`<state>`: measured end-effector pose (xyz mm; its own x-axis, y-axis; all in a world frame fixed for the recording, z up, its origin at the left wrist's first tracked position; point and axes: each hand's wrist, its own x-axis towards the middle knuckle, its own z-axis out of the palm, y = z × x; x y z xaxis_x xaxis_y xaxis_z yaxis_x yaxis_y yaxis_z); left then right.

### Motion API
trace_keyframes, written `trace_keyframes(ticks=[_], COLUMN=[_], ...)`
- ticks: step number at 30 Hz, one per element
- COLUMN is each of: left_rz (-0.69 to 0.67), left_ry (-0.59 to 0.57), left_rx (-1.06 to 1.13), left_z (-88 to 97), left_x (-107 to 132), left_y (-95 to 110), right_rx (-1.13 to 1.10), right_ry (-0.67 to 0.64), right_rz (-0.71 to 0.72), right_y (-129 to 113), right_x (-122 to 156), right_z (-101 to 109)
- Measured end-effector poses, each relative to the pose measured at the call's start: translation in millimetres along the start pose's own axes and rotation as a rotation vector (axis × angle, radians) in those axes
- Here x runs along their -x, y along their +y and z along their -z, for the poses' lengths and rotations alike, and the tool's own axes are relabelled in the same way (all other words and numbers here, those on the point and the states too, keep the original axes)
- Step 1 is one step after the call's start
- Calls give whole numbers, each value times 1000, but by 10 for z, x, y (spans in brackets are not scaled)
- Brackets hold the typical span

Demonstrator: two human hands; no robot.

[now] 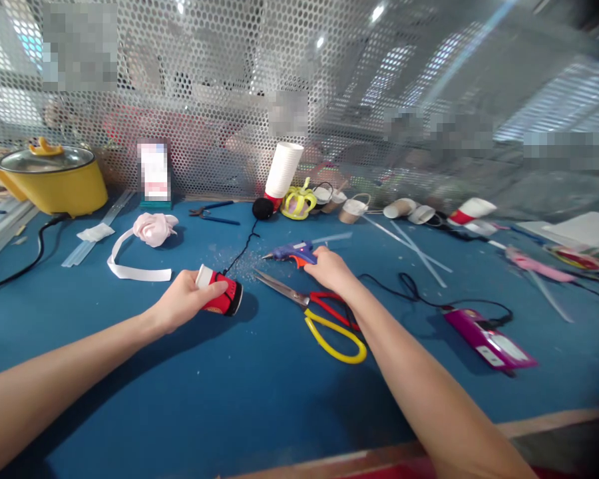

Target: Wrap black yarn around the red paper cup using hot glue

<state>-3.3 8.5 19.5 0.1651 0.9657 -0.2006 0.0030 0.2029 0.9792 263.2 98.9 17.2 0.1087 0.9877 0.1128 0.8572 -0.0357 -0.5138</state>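
Observation:
My left hand [187, 299] is wrapped around a red and white paper cup [219, 294], which lies tilted with a black band at its right end. From the cup a black yarn strand runs back to a yarn ball [263, 209]. My right hand [327, 267] grips a blue glue gun [292, 253] with an orange trigger, its nozzle pointing left. Beneath my right forearm, large scissors [304, 301] with red and yellow handles lie with their tips toward the cup. Small pale bits are scattered near the blade tips.
A yellow electric pot [62, 183] stands at the back left, near a phone [154, 173], pliers [214, 214] and a pink fabric flower [154, 229]. Stacked cups [283, 169] lean at the back. A purple power strip [489, 339] and cord lie right, among clear glue sticks [419, 253].

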Motion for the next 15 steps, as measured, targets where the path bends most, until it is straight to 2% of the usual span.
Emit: trace_keyframes(ticks=[4,6,7,11,15], left_rz=[-70,-90,-95,-108,-102], left_ry=[14,28,32,16,13], left_rx=[-131,-190,-208,-262,-362], left_z=[27,40,45,58,65], left_x=[-23,-31,-33,-48,-71], left_y=[-22,-31,-35,-53,-71], right_rx=[-220,-498,-555,-523,-487], right_ry=[-57,-169,-233,-347,-435], right_rz=[23,75,74,73,103], right_y=[-161,-272,-328,-507,-561], right_x=[205,378,468,762,903], right_z=[188,288,324,343,268])
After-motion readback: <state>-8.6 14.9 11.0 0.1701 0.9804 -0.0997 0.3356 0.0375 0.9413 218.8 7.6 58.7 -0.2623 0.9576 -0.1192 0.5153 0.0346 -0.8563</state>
